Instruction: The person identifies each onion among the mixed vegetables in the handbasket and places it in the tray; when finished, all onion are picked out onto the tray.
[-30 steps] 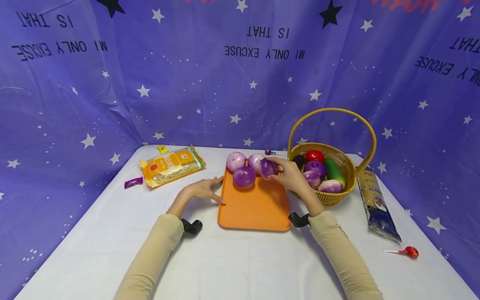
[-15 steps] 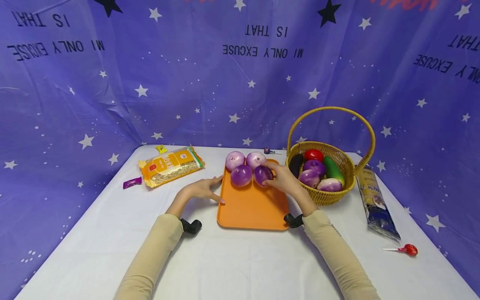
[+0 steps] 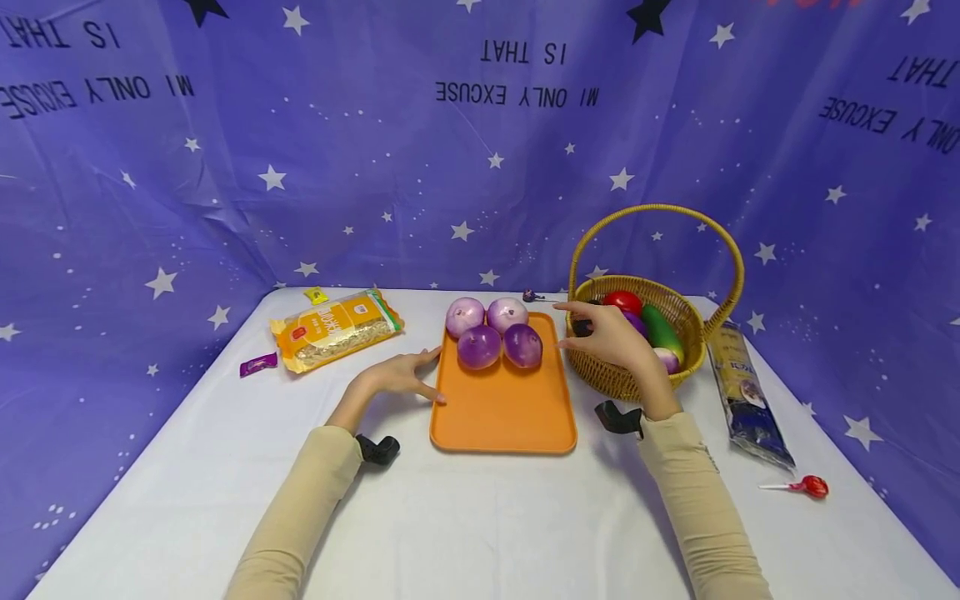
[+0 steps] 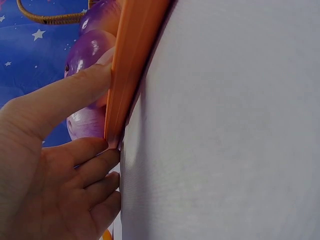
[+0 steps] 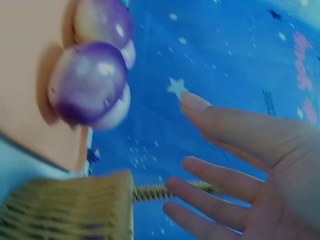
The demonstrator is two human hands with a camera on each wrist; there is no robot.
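Four would be too exact, so several purple-and-white onions sit together at the far end of an orange tray. My left hand rests its thumb and fingertips against the tray's left edge; the left wrist view shows the thumb touching the rim. My right hand holds nothing, its fingers spread apart in front of the wicker basket. The basket contains a red tomato, a green cucumber-shaped vegetable and purple vegetables, partly hidden behind that hand.
An orange bag of oats or similar flakes, a purple candy and a yellow candy lie left. A dark lollipop is behind the tray. A blue-and-gold packet and red lollipop lie right.
My right hand has set the purple onion down on the tray beside the others, let go and moved right to the basket. The left hand has stayed at the tray's edge.
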